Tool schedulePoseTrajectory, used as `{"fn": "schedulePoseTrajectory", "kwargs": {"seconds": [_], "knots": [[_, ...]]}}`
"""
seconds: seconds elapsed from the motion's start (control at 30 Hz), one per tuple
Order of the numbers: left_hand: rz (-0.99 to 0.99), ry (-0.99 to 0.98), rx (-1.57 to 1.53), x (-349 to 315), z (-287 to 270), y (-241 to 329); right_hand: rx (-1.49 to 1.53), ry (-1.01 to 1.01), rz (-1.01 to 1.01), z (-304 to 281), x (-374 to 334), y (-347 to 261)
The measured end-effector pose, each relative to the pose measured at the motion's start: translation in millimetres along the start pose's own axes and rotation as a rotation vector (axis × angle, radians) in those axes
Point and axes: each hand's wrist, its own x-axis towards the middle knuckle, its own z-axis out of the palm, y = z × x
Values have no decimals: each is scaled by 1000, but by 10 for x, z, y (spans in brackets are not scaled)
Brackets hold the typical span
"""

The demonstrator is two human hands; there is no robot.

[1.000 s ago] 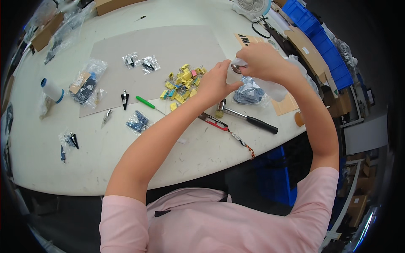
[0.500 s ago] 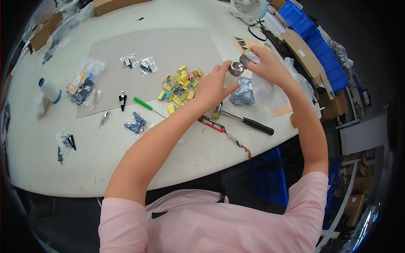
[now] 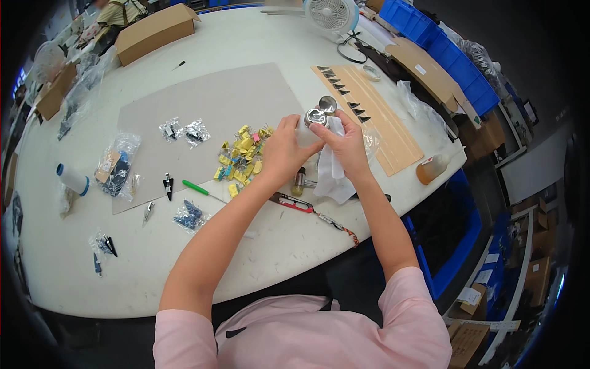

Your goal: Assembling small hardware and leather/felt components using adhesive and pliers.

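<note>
My left hand (image 3: 284,150) is wrapped round a pale translucent bottle with a round metal top (image 3: 315,117). The top's shiny hinged lid (image 3: 328,104) is flipped up. My right hand (image 3: 347,146) grips a white cloth (image 3: 332,177), with its fingers at the bottle's top. The cloth hangs down over part of a hammer (image 3: 298,182), whose handle is mostly hidden. Left of my left hand lies a pile of yellow binder clips (image 3: 246,151), with a few blue and pink pieces. A green-handled screwdriver (image 3: 195,187) and a red-and-black tool with a braided cord (image 3: 294,203) lie nearer me.
A tan board (image 3: 393,138) with black triangular pieces lies at the right, near an amber jar (image 3: 432,169). A fan (image 3: 332,15) and a carton (image 3: 155,34) stand at the back. Small clear bags (image 3: 195,132) and a white-and-blue spool (image 3: 72,180) are at the left.
My view has shifted. Both hands have moved a little toward me, and the right hand with the cloth has come down beside the bottle. The cloth now covers much of the hammer.
</note>
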Motion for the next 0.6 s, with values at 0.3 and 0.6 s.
{"fn": "schedulePoseTrajectory", "kwargs": {"seconds": [0.3,0.6], "knots": [[99,88,84,-30,30,15,-142,-37,-11,-103,49,-48],[106,110,83,-46,40,-24,-229,-22,-10,-54,55,-40]]}}
